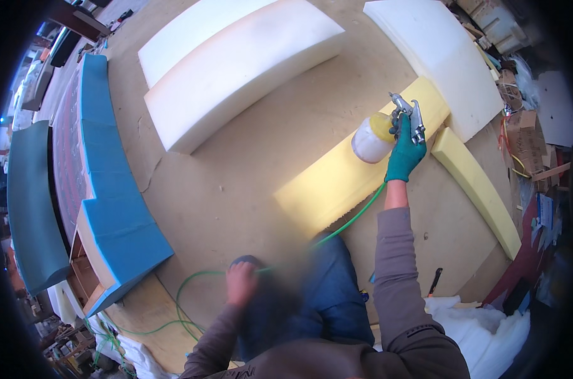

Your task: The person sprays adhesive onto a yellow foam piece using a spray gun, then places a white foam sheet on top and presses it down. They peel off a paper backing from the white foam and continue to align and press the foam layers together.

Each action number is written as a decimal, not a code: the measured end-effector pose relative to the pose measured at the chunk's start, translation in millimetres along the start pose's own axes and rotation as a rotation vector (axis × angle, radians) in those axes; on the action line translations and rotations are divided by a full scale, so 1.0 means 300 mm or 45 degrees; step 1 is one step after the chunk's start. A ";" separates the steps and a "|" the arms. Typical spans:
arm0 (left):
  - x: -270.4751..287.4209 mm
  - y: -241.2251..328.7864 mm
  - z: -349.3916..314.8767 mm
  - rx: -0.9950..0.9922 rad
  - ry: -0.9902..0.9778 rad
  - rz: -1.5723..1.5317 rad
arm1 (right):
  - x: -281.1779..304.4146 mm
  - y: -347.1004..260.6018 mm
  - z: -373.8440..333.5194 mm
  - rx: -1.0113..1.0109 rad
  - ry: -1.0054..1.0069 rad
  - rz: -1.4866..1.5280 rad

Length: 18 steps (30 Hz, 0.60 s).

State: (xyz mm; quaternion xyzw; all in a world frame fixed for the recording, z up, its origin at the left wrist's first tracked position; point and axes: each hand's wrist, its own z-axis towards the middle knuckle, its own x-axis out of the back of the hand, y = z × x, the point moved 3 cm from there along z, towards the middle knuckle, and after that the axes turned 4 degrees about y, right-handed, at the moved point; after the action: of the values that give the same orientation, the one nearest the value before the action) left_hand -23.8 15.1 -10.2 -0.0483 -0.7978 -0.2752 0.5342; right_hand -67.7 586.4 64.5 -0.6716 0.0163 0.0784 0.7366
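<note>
Hand, left [241, 283]: fingers curled at the hose [351, 222]; whether they pinch it cannot be told.
Hand, right [405, 156]: gloved, closed round the spray gun [417, 124].
Strip [327, 186]: yellow, slantwise beneath the spray gun, right half of the board [204, 189]; spraying apparently under way, coverage indistinguishable.
Curved strip [479, 192]: near the board's right edge, lying loose.
Blocks [242, 79]: white, toward the far edge, apart from the strip; no work on them shows.

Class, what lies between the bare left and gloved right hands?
The head view shows a green hose and yellow foam strip; blur hides part.
</note>
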 end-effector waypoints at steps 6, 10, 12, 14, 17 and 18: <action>0.016 0.008 -0.012 0.024 0.046 -0.025 | 0.021 -0.020 -0.025 -0.002 0.005 0.011; 0.009 0.005 -0.010 0.030 0.108 -0.062 | 0.034 -0.018 -0.056 -0.008 -0.049 0.028; 0.003 0.008 -0.011 0.042 0.116 -0.069 | 0.039 -0.016 -0.065 -0.005 -0.067 0.014; 0.003 0.005 -0.012 0.076 0.101 -0.053 | 0.042 -0.011 -0.076 -0.011 -0.062 -0.033; -0.002 0.004 -0.012 0.098 0.100 -0.075 | 0.047 -0.010 -0.098 -0.011 -0.116 -0.111; -0.002 0.004 -0.013 0.077 0.124 -0.096 | 0.048 -0.012 -0.108 -0.006 -0.137 -0.123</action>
State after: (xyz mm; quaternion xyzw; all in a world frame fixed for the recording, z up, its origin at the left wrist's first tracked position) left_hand -19.9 14.3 -9.2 0.0115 -0.7802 -0.2730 0.5627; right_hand -50.3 555.3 62.9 -0.6682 -0.0561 0.0790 0.7376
